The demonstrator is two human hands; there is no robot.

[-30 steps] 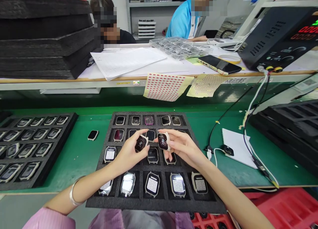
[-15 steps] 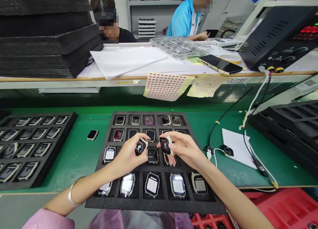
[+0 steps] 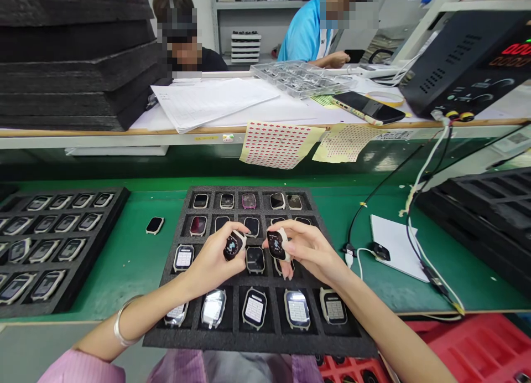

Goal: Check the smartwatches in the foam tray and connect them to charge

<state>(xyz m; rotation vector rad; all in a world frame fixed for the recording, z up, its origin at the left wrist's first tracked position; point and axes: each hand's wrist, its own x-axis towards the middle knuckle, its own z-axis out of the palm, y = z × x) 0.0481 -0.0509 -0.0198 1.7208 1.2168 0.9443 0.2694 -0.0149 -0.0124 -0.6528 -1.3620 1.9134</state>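
Above the black foam tray [image 3: 232, 341], my left hand [image 3: 211, 264] is closed around a smartwatch body [image 3: 234, 246] with a lit dark face and no strap. My right hand [image 3: 313, 250] grips a second smartwatch body [image 3: 277, 244] by its edges, its face lit as well. The two watches are held apart, side by side. Beneath them, watch bodies fill many tray compartments; the front row includes one with a white grid on its screen [image 3: 254, 309]. My hands and forearms hide part of the tray.
A single watch [image 3: 155, 225] lies on the green bench, left of the tray. Another filled foam tray [image 3: 95, 244] stands at far left. To the right are cables, a charger puck [image 3: 380, 252] on white paper and a power supply [image 3: 464, 62]. Two people sit behind the shelf.
Both watches stay in my hands, shifting and tilting only very slightly. At the back, the person in blue has moved their head a little.
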